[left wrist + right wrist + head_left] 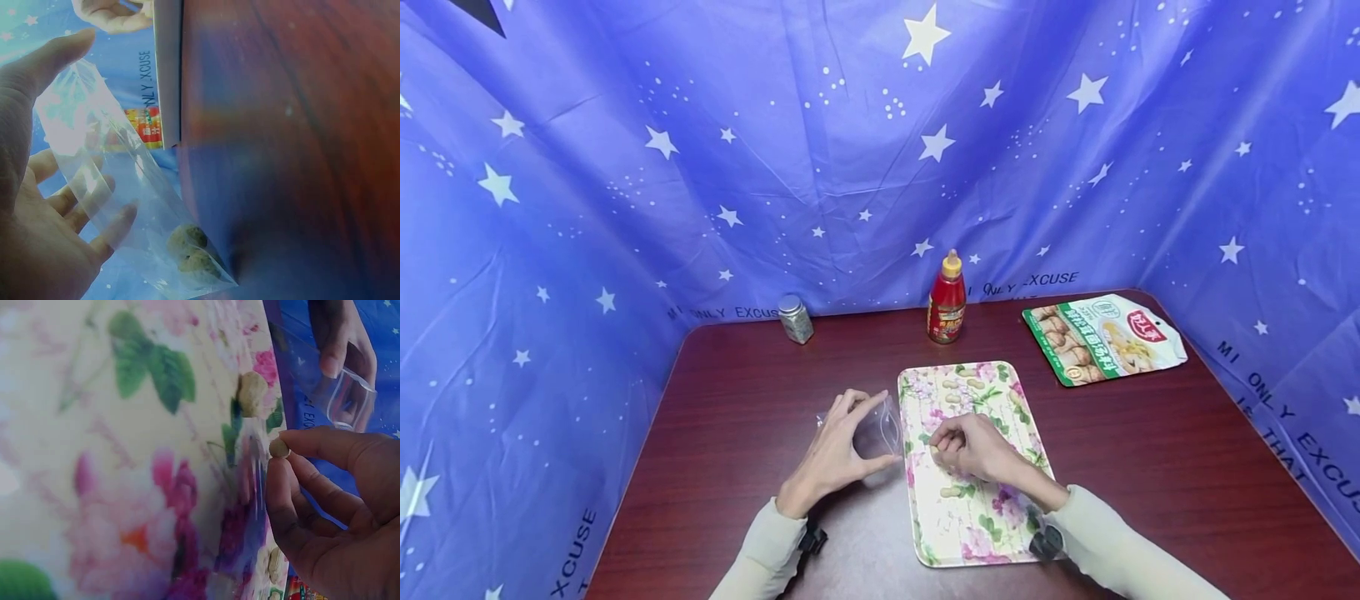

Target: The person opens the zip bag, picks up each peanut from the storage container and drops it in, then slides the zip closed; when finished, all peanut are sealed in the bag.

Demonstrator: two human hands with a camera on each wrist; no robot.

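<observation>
My left hand holds a clear plastic zip bag by its mouth, thumb on one side and fingers on the other, left of a flowered tray. In the left wrist view, unshelled peanuts lie at the bottom of the bag. My right hand is over the tray, pinching a peanut between thumb and index finger; only its end shows. Loose peanuts lie on the tray, one more peanut being near the right hand in the right wrist view.
Behind the tray stands a red sauce bottle with a yellow cap. A small glass jar is at the back left of the dark red table. A green and white food pouch lies at the back right. Starry blue cloth hangs around.
</observation>
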